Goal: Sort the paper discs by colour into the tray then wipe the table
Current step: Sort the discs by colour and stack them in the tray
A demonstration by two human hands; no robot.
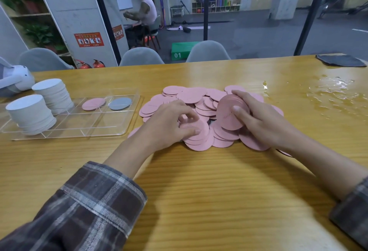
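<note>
Pink discs (229,116) seemingly in right hand (258,120)

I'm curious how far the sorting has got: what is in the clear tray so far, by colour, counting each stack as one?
In the tray:
white stacks: 2
pink disc: 1
grey disc: 1
Total: 4
</note>
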